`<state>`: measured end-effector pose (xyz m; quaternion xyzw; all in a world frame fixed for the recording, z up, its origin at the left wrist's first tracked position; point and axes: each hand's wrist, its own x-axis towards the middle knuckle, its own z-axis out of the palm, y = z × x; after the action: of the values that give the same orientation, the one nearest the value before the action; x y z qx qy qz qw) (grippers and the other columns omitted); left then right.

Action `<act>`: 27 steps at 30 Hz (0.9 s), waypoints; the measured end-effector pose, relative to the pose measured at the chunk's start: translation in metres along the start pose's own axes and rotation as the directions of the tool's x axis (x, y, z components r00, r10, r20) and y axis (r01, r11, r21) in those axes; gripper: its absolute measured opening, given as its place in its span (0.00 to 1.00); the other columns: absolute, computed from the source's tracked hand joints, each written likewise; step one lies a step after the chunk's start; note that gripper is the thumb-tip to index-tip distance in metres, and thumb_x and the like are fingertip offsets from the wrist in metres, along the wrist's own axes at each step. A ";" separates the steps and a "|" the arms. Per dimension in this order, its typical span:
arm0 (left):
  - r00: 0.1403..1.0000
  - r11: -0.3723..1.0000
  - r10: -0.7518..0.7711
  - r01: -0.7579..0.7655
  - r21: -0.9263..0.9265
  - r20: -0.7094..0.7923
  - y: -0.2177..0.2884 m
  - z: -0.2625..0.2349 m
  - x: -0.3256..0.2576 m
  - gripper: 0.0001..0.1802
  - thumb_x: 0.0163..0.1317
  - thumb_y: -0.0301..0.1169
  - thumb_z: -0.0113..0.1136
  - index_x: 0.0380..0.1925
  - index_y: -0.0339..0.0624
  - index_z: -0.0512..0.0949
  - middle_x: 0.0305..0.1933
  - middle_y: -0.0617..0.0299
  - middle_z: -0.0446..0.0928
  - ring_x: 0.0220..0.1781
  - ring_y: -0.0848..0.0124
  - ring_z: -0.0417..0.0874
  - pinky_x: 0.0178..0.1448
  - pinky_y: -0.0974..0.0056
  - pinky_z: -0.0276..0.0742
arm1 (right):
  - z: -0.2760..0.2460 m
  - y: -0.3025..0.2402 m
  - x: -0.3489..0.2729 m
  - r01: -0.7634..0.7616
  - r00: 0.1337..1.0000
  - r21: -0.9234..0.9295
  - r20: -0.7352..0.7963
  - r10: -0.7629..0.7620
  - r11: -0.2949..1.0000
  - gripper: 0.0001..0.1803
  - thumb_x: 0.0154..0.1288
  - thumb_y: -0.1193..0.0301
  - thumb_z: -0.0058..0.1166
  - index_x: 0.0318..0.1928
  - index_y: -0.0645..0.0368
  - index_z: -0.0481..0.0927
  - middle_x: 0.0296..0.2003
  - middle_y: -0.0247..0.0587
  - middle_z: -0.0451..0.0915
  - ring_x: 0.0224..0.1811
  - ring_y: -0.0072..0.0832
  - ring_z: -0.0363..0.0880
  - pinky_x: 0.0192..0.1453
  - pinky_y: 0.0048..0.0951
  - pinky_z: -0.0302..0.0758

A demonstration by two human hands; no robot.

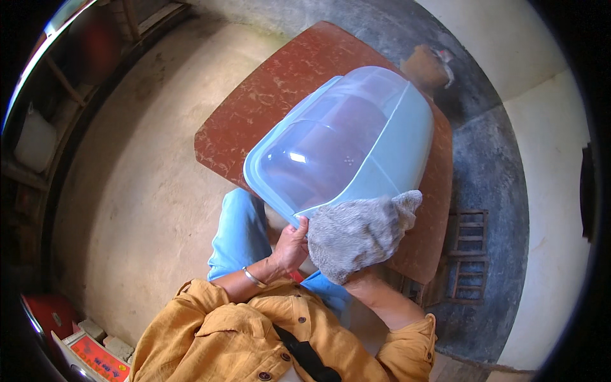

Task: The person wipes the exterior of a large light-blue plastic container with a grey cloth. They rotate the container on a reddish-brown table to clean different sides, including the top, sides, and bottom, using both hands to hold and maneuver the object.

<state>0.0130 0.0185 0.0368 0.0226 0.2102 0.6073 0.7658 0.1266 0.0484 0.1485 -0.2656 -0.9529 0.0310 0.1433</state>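
Note:
A light blue plastic box (398, 149) with a clear, rounded cover (318, 153) lies at a slant on a reddish-brown marbled table (254, 105). My left hand (293, 246) grips the box's near corner, thumb up on the rim and fingers out of sight below. A grey cloth (359, 235) covers my right hand (361, 280), leaving only the wrist and heel of the hand in sight. The cloth lies against the near right side of the box. Beneath it my right fingers are hidden.
My knees in blue trousers (237, 232) are at the table's near edge. Right of the table, a wooden rack-like frame (470, 258) rests on the dark floor. A brown object (426, 67) stands past the far right edge. Shelving with a white container (36, 140) lines the left.

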 end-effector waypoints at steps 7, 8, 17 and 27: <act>0.999 0.999 -0.040 0.040 0.019 0.017 -0.013 -0.009 0.002 0.24 0.64 0.52 0.55 0.48 0.43 0.71 0.49 0.64 0.77 0.47 0.70 0.79 0.53 0.61 0.75 | -0.030 0.017 -0.026 -0.358 0.918 0.633 0.107 0.381 0.686 0.34 0.63 0.66 0.58 0.66 0.60 0.61 0.63 0.47 0.66 0.67 0.37 0.62 0.72 0.38 0.57; 0.999 0.999 -0.045 0.045 0.019 0.004 -0.012 -0.007 0.002 0.25 0.65 0.52 0.55 0.48 0.43 0.71 0.49 0.64 0.77 0.47 0.70 0.79 0.53 0.61 0.75 | -0.040 0.018 -0.028 -0.406 0.868 0.783 0.170 0.466 0.472 0.34 0.62 0.66 0.58 0.66 0.60 0.61 0.63 0.47 0.66 0.67 0.37 0.62 0.73 0.38 0.56; 0.979 0.937 -0.190 0.202 0.285 -0.071 0.003 0.007 -0.005 0.28 0.66 0.55 0.50 0.47 0.39 0.71 0.47 0.59 0.78 0.43 0.66 0.82 0.47 0.62 0.82 | -0.032 0.044 -0.025 -0.379 0.920 0.313 0.026 0.390 0.871 0.33 0.62 0.59 0.58 0.64 0.59 0.65 0.62 0.48 0.66 0.68 0.39 0.61 0.73 0.44 0.55; 0.974 0.763 -0.226 0.186 0.620 -0.014 0.012 0.004 -0.005 0.39 0.68 0.57 0.44 0.41 0.21 0.74 0.42 0.43 0.79 0.46 0.55 0.84 0.50 0.55 0.82 | -0.007 0.022 -0.029 -0.256 0.966 -0.067 -0.052 0.253 0.964 0.32 0.62 0.57 0.56 0.63 0.58 0.68 0.61 0.48 0.68 0.67 0.40 0.62 0.72 0.47 0.55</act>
<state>0.0023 0.0176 0.0454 0.2670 0.3744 0.4165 0.7843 0.1637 0.0521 0.1443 -0.3915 -0.9080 0.0085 0.1486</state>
